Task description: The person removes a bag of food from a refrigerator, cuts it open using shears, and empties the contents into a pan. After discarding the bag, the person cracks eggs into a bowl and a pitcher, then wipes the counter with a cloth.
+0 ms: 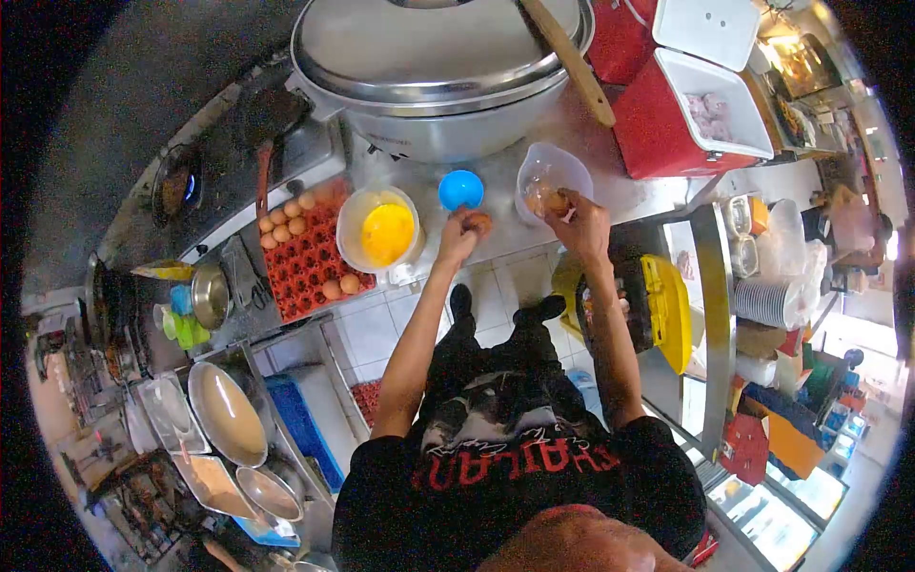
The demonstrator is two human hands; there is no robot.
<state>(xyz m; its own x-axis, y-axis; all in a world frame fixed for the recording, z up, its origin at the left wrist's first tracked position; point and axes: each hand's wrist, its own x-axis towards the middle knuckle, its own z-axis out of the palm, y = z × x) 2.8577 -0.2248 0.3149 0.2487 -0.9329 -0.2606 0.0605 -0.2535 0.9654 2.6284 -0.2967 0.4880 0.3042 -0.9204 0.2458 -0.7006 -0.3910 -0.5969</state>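
Note:
My left hand [460,238] is closed around a brown egg [478,223], just below a small blue cup [461,191] on the steel counter. Whether that egg is whole I cannot tell. At the rim of a translucent jug [539,162], my right hand [581,232] pinches a brown eggshell [559,203]; more brown bits show inside the jug. To the left stands a whitish tub [355,215] with yellow beaten egg [387,234] in it. Beside it, a red egg tray [303,270] holds several brown eggs [286,221] and many bare hollows.
A large lidded steel pot [434,129] with a wooden paddle [577,71] across it stands behind. At the right is an open red cooler [658,119]. A pan [174,181] sits over a blue flame at the left. Below the counter is a yellow-lidded bin [669,315].

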